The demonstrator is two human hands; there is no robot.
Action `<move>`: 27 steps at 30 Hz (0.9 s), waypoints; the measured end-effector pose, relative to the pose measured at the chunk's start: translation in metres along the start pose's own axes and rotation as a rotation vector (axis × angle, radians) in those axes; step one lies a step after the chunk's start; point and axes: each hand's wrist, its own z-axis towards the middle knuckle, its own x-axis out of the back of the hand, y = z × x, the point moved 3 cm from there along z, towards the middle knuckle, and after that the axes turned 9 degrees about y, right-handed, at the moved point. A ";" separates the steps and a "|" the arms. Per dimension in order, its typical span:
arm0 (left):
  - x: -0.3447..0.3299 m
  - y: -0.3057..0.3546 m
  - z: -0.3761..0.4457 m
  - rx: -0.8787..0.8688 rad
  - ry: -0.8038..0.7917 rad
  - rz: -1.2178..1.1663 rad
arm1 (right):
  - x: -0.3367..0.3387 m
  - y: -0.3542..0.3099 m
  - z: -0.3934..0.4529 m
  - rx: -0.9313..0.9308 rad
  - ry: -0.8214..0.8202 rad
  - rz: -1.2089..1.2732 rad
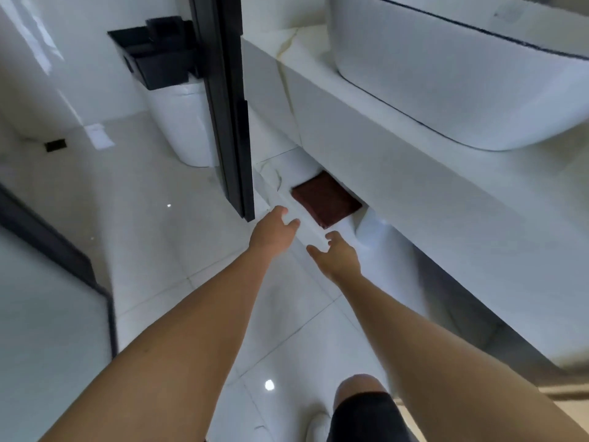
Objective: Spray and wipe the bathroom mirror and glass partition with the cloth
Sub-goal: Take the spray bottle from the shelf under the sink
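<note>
A: What are the hands doing?

B: Both arms reach forward and down toward the low shelf [280, 186] under the vanity counter [382, 148]. The left hand [274, 229] is relaxed, fingers loosely spread and only slightly bent, with nothing in it. Its fingertips [294, 222] lie over the shelf's near edge; I cannot tell whether they touch it.

A: And the right one?

B: The right hand [339, 255] is also empty. Its thumb and fingers are apart, lightly curved, like an open cup facing the shelf. It sits just right of the left hand and a little nearer to the camera.

A: Where is the cloth?

B: A dark reddish-brown folded cloth [326, 199] lies flat on that shelf, partly tucked under the counter's front edge. It is just beyond both hands: close to the right hand's fingertips, but a strip of white shelf shows between them, so neither hand touches it.

A: Any glass around?

B: The black-framed glass partition [228, 106] stands upright to the left of the counter, its lower end just left of and beyond the left hand. Through it a white toilet [188, 122] and a black wall holder [153, 52] are visible. A white basin [446, 74] sits on the counter at far right. The floor [153, 250] is glossy pale tile.
</note>
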 end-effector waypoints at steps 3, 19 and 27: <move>-0.044 -0.013 0.023 -0.066 0.000 -0.016 | -0.027 0.033 0.028 -0.009 0.076 -0.009; -0.129 -0.030 0.055 -0.279 -0.054 -0.077 | -0.016 0.125 0.096 -0.214 0.709 0.221; -0.118 -0.043 0.054 -0.324 -0.037 -0.049 | 0.001 0.121 0.146 -0.160 0.657 0.398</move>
